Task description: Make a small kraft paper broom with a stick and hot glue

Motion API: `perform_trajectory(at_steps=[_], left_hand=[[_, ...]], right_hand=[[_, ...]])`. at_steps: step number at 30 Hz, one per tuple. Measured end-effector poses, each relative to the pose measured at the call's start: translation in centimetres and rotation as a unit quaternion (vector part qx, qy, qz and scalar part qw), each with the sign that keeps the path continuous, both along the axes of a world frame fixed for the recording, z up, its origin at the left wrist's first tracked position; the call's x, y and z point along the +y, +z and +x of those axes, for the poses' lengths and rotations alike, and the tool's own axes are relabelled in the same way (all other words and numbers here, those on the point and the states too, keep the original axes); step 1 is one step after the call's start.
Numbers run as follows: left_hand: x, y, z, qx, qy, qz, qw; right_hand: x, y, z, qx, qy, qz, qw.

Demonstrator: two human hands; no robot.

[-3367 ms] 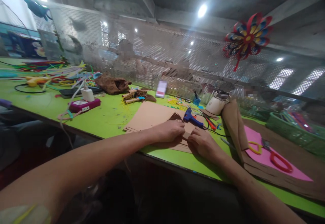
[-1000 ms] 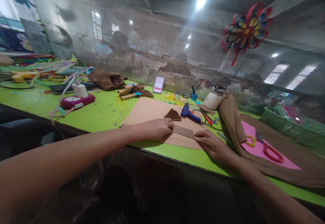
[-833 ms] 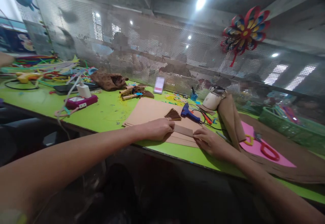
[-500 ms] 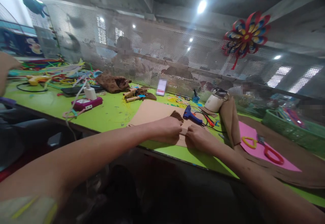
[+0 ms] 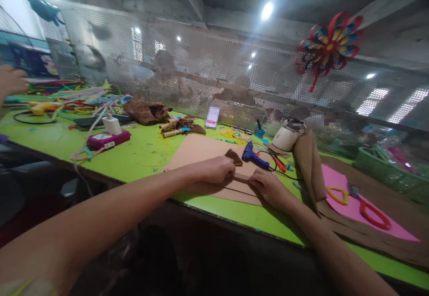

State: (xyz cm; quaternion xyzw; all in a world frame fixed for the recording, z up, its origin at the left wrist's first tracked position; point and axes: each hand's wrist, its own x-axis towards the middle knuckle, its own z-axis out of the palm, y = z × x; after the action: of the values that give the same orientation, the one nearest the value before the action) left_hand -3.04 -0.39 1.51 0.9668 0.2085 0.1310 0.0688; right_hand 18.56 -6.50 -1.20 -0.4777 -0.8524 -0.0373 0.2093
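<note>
Between my two hands stretches a narrow brown paper strip, low over a tan sheet of paper. My left hand is closed on the strip's left end. At the other end my right hand pinches it with thumb and fingers. Just beyond my left hand lies a bundle of thin dark brown strips, fanned at one end. A blue glue gun rests on its side past my right hand, its cable running off to the right.
Scissors lie on pink paper over brown sheets at right, near a green basket. A white jug stands behind. Leftward are a purple power strip, a brown bundle and another person's hand.
My hands have moved apart, the right one to the right and the left slightly left, so more of the paper strip shows between them. The view has shifted slightly.
</note>
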Motion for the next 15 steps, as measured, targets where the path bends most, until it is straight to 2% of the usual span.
perform_trajectory(at_steps=[3, 5, 10, 15], left_hand=[[1.1, 0.2, 0.5, 0.035, 0.003, -0.072, 0.997], [1.3, 0.6, 0.8, 0.051, 0.017, -0.092, 0.994], [0.5, 1.4, 1.6, 0.032, 0.038, -0.084, 0.995], [0.2, 2.3, 1.7, -0.012, -0.005, -0.105, 0.994]], right_hand=[[0.2, -0.1, 0.4, 0.055, 0.003, -0.029, 0.998], [0.3, -0.1, 0.6, 0.094, 0.005, -0.041, 0.995], [0.1, -0.2, 0.8, 0.127, 0.001, -0.044, 0.991], [-0.6, 1.0, 1.0, 0.196, -0.002, -0.084, 0.977]])
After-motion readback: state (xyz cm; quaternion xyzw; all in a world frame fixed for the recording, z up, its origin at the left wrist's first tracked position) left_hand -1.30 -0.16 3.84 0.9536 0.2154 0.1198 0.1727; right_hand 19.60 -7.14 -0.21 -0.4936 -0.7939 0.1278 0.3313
